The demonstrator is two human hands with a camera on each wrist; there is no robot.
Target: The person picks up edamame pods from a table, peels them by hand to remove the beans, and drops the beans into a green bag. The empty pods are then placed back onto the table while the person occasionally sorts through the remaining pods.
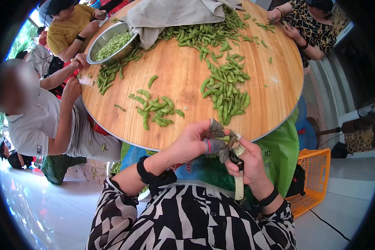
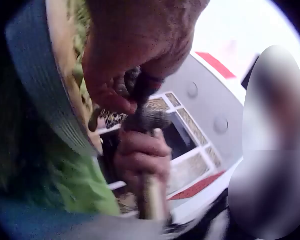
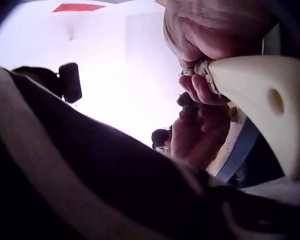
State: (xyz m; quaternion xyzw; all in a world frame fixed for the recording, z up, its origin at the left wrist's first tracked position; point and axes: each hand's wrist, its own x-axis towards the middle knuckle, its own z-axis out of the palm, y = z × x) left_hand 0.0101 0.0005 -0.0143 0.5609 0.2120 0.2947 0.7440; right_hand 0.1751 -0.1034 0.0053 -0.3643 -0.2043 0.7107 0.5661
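Grey covers wrap fingertips of my left hand [image 1: 191, 143], which pinches a green pod [image 1: 226, 138] over the table's near edge. Close against it, my right hand [image 1: 251, 164] grips a tool by its cream handle [image 1: 239, 187]; the tool's working end is hidden among the fingers. In the left wrist view, the left hand [image 2: 140, 40] is above the right hand [image 2: 142, 157], the handle [image 2: 151, 195] pointing down. The right wrist view has the handle [image 3: 260, 82] large beside the right hand [image 3: 215, 30], with the left hand [image 3: 200, 135] beyond.
Pods lie on the round wooden table [image 1: 175, 83] in a small group [image 1: 158, 109], a long pile [image 1: 227, 87] and a heap under a grey cloth [image 1: 171, 16]. A metal colander [image 1: 112, 43] holds shelled beans. People sit left and right; an orange crate [image 1: 321, 179] stands at right.
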